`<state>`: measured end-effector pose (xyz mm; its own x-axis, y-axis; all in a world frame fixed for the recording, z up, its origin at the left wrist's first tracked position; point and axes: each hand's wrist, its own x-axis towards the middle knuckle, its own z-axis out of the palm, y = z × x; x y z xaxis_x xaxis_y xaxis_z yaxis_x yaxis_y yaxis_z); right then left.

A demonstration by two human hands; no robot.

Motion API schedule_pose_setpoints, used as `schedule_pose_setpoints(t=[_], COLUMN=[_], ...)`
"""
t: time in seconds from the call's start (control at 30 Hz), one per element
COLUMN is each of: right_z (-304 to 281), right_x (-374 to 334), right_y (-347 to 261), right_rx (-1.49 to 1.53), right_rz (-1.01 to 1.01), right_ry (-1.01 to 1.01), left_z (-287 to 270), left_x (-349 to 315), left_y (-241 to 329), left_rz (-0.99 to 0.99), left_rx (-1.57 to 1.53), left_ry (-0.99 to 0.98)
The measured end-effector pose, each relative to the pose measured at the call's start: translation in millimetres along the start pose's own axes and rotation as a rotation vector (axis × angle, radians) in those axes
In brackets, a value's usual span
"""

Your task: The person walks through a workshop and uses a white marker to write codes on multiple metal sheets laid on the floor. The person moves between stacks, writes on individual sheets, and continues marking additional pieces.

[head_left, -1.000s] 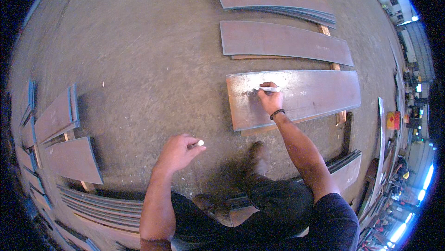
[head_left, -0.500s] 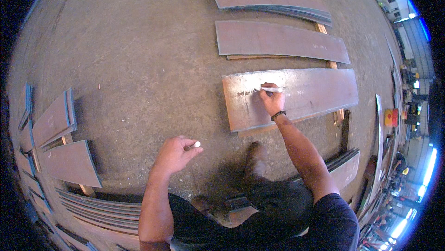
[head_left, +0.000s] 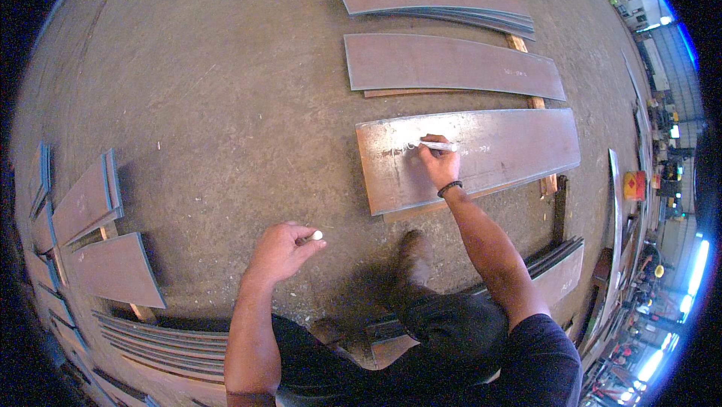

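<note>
Marker (head_left: pixel 435 147) on steel plate: we are pressing a white marker to the nearest rust-brown plate (head_left: pixel 519 147) lying on the concrete floor (head_left: pixel 226 106).

We are pinching the marker between the bunched fingertips of our right hand (head_left: pixel 438 166), its tip touching the plate's left part, beside faint white marks. Our left hand (head_left: pixel 280 250) is hovering over the floor, well apart, its fingers curling shut around a small white cap (head_left: pixel 317 235). Our boot (head_left: pixel 414 256) is standing just below the plate's near edge. Two more curved plates (head_left: pixel 451 61) are lying beyond; others are lying stacked at left (head_left: pixel 90 204).
</note>
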<state>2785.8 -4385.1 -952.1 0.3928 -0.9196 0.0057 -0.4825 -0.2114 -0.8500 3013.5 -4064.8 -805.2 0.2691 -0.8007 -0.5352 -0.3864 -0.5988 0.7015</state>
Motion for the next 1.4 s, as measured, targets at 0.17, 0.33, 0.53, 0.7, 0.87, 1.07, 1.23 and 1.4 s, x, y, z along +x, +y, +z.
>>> schedule_pose_setpoints(t=[0.17,0.33,0.53,0.7,0.87,1.07,1.23,1.4], right_z=[-1,-5,-10,-12,-12,-16,-6,-10], right_x=[-2,0,3,3,6,-4,-29,-37], right_y=[0,4,5,1,-1,6,0,-25], right_rx=[0.028,-0.028,-0.11,-0.057,-0.053,-0.08,-0.026,-0.088], right_rz=[0.022,-0.049,-0.01,0.036,-0.021,0.065,-0.053,-0.073], right_ry=[-0.038,0.006,0.041,0.071,0.078,0.072,0.033,-0.001], left_z=[0,0,3,2,2,0,-3,2], left_x=[0,0,2,3,3,6,14,25], left_y=[0,-4,-9,-8,-7,-4,1,0], left_rz=[-0.004,0.07,0.051,0.031,0.004,-0.023,-0.051,-0.071], left_rx=[-0.03,0.0,-0.034,-0.036,-0.048,0.031,0.136,0.124], left_ry=[-0.009,0.005,0.001,-0.008,-0.009,-0.045,-0.09,-0.094])
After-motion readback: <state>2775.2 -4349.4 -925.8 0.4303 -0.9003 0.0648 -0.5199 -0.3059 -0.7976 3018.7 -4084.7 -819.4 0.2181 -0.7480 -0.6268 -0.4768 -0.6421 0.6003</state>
